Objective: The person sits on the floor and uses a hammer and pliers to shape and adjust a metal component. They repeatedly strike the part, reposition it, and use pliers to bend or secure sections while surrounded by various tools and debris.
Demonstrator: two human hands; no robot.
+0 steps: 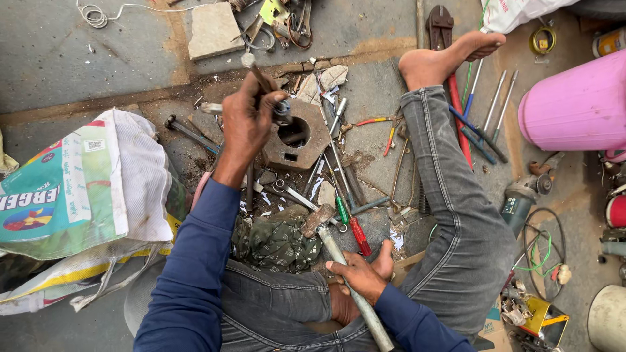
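Note:
My left hand (pixel 244 124) is raised and closed around a thin rusty metal rod (pixel 257 72), which slants down toward a rusty metal block with a round hole (pixel 306 153) on the ground. My right hand (pixel 358 274) rests low by my crossed leg and grips the grey pipe handle of a hammer (pixel 317 218). The hammer head lies near a crumpled green cloth (pixel 274 244). Screwdrivers with green and red handles (pixel 352 228) lie beside the hammer head.
Loose spanners, rods and pliers are scattered around the block. A printed woven sack (pixel 85 189) lies at left and a flat stone slab (pixel 212 29) at the top. A pink bucket (pixel 580 104), an angle grinder (pixel 521 199) and red-handled bolt cutters (pixel 456 98) sit at right, past my bare foot (pixel 443 58).

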